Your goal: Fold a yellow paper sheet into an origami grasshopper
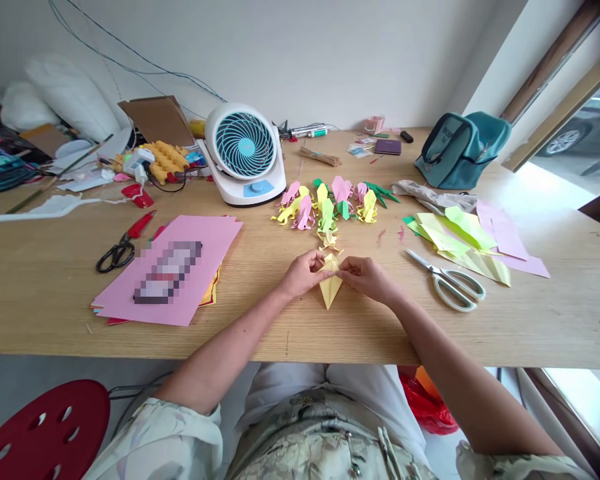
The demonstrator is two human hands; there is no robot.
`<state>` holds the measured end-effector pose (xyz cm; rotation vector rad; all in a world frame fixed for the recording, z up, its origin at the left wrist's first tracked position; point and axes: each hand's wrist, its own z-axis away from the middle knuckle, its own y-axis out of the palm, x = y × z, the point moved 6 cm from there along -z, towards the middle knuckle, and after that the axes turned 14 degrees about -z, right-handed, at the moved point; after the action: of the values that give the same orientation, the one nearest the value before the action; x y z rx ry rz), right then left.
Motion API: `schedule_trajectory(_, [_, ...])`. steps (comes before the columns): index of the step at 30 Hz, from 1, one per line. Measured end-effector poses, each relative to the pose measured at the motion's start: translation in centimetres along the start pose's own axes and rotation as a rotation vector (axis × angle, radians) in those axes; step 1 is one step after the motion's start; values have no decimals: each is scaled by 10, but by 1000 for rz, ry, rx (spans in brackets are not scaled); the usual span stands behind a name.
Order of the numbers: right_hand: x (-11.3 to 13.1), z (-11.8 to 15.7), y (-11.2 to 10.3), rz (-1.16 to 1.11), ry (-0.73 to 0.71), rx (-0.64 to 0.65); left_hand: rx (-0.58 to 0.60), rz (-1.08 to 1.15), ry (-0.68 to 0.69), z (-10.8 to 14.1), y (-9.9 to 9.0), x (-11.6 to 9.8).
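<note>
A pale yellow folded paper, pointed toward the table's front edge, lies between my hands. My left hand pinches its left side near the top, fingers pressed together. On the right side, my right hand holds it between thumb and fingers. Just beyond stands a small yellow folded figure. Farther back sits a cluster of pink, yellow and green folded paper figures.
White-handled scissors and loose paper sheets lie right. Pink sheets and red-black scissors lie left. A fan stands behind; a teal bag is back right.
</note>
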<state>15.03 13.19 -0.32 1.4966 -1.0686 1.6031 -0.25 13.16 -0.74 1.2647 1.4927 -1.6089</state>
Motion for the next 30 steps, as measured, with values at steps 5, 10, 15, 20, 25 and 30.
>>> schedule_trajectory(5, [2,2,-3,-19,-21,-14,22,68,-22,2,-7,-4])
schedule_trajectory(10, [-1,1,-6,-17,-20,-58,-10,17,32,4,-15,-7])
schedule_trajectory(15, [13,7,-10,76,-108,-181,-53,-3,-38,4,-15,2])
schedule_trajectory(20, [37,14,-2,304,-373,-148,-59,5,-90,7,-17,-1])
schedule_trajectory(25, [32,10,5,302,-374,15,-27,18,-143,11,-16,-3])
schedule_trajectory(30, [19,9,9,439,-276,109,-7,-11,-208,14,-12,7])
